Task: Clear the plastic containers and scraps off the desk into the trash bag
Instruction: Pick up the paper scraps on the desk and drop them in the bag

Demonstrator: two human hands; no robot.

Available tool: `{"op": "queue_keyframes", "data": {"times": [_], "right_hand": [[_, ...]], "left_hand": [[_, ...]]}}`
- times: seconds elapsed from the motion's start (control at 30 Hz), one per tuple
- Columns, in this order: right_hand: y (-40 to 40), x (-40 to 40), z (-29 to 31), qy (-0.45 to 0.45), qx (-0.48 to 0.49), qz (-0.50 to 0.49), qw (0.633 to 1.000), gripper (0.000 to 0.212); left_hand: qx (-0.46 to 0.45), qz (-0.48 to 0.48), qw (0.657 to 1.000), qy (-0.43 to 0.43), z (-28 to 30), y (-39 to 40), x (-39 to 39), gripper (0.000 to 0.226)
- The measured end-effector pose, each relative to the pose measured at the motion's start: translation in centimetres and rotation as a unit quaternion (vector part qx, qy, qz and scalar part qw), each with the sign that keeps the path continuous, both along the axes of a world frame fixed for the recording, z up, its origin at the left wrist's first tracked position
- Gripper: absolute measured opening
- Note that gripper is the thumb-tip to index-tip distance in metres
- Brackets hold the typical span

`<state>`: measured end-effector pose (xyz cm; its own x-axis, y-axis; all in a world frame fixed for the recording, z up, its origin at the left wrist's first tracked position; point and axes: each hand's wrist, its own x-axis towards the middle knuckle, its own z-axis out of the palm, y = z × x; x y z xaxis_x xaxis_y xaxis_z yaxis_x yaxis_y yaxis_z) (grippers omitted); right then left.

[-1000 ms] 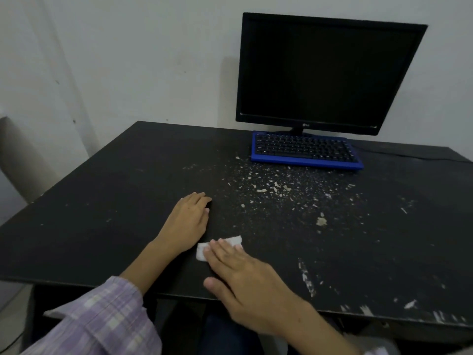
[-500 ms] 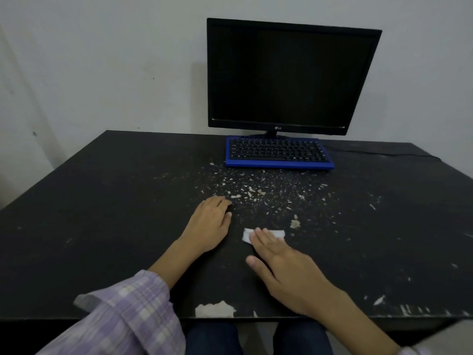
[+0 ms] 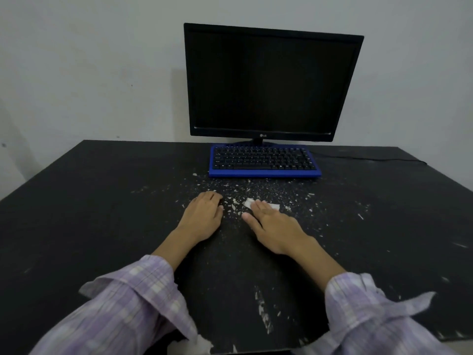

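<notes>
While scraps [image 3: 258,193] littered the worktop [image 3: 102,213] before the keyboard [image 3: 263,161], I saw the right hand [image 3: 275,226] flat, fingers spread, pressing a white wipe [image 3: 273,206] (partly hidden); the left hand [image 3: 203,217] rested loosely curled, empty.

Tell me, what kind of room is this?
Probably a plain office or study corner. A dark LG monitor stands against a bare wall, a blue-framed keyboard lies in front of it, and both sit on a worn black desk littered with pale scraps.
</notes>
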<state>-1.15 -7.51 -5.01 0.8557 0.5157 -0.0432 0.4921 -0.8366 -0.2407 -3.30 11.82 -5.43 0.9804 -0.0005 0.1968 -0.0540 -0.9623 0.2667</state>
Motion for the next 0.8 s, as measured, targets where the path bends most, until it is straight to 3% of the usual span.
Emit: {"op": "queue_keyframes", "data": {"times": [0.3, 0.63, 0.8], "right_hand": [[-4.0, 5.6, 0.4, 0.017, -0.038, -0.097, 0.994, 0.074], [3.1, 6.7, 0.6, 0.004, -0.032, -0.001, 0.999, 0.062], [1.2, 5.4, 0.1, -0.012, -0.014, 0.044, 0.999, 0.058]], "left_hand": [[0.002, -0.014, 1.000, -0.026, -0.3, -1.5, 2.7, 0.039], [-0.003, -0.011, 0.998, -0.059, -1.1, -1.3, 3.1, 0.036], [0.001, -0.011, 0.998, -0.059, -1.2, -1.2, 3.1, 0.039]]}}
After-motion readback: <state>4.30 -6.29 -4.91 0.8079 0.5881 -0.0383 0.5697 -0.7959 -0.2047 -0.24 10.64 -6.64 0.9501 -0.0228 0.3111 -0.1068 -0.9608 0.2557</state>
